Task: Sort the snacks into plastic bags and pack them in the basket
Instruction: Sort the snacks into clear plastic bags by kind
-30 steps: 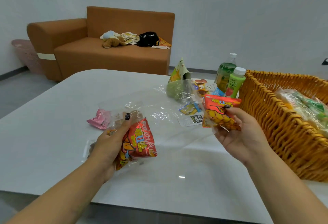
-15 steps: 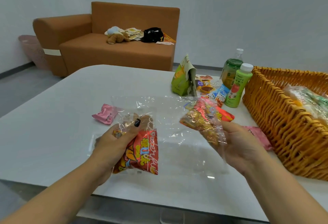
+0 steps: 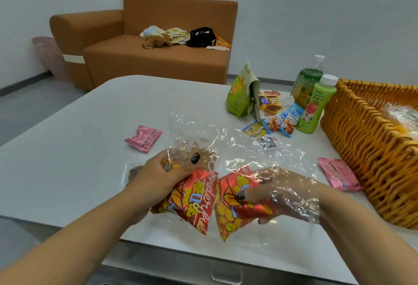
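Left hand point(image 3: 158, 176) gripping clear bag point(image 3: 226, 149), right hand point(image 3: 280, 196) inside, pinching red snack point(image 3: 237, 208)

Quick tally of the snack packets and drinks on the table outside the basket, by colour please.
Red packets: 2, both in the clear bag
Pink packets: 2
Blue packets: 2
Yellow packet: 1
Green pouch: 1
Green bottles: 2
Total: 10

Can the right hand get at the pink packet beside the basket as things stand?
Probably not yet: the right hand is inside the clear bag, gripping a red snack packet. The pink packet lies uncovered nearby.
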The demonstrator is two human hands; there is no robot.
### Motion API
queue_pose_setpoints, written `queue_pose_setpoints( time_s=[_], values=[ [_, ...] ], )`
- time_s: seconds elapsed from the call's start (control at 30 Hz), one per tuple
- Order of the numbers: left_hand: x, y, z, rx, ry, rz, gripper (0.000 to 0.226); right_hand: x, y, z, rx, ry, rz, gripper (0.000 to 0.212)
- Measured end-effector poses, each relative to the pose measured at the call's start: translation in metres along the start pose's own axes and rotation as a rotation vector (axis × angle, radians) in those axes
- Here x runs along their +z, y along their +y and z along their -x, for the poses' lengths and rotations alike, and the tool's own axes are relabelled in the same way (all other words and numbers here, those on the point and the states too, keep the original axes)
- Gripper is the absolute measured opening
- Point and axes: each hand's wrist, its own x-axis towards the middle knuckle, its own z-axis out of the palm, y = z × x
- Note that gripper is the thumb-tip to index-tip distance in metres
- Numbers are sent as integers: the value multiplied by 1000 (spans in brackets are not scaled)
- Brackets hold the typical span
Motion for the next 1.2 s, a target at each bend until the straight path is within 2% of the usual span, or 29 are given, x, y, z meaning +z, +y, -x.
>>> queue_pose_setpoints(
  time_s=[0.03,0.07,0.13,0.17,0.23,0.27,0.3,0.37,0.47,0.53,0.6,0.63,0.73,0.9,1.03,1.1,1.13,1.2],
  values=[
    [0,0,1,-6,-12,-3,77,-13,14,-9,36,47,-47,75],
    [0,-1,2,-14,-18,-1,80,-19,20,-11,13,58,-118,70],
    [-2,-2,2,-29,-18,1,91,-6,7,9,-171,-194,-296,35],
    [-3,-2,1,-34,-16,0,95,10,-10,25,-276,-298,-293,29],
    [-4,-3,1,-41,-15,9,94,35,-26,46,-509,-277,-532,40],
    [-5,-2,1,-51,-12,11,93,36,-27,41,-565,-272,-476,41],
    [-4,-3,0,-54,-12,8,92,34,-25,28,-456,-257,-430,43],
    [-1,-2,2,-56,-16,8,88,33,-20,22,-398,-10,-309,39],
    [7,-2,2,-57,-6,8,76,45,-23,23,-360,-11,-345,30],
    [9,-2,3,-69,-17,-1,88,49,-20,21,-333,21,-387,25],
    [9,-4,2,-86,-15,-12,108,49,-21,22,-350,1,-406,22],
    [10,-4,1,-80,-11,-30,106,46,-20,21,-357,-7,-399,25],
    [13,-2,4,-40,-8,-62,82,42,-21,22,-397,-29,-348,37],
    [15,-1,8,-10,-55,-78,69,43,-15,22,-426,-50,-330,46],
    [18,4,9,44,-43,20,72,41,-22,27,-489,-128,-364,49],
    [19,7,10,59,-35,46,62,38,-23,26,-490,-210,-373,45],
    [19,9,12,75,-38,46,55,38,-22,26,-484,-238,-347,48],
    [21,13,16,107,-37,7,55,42,-19,24,-467,-251,-296,62]
  ],
)
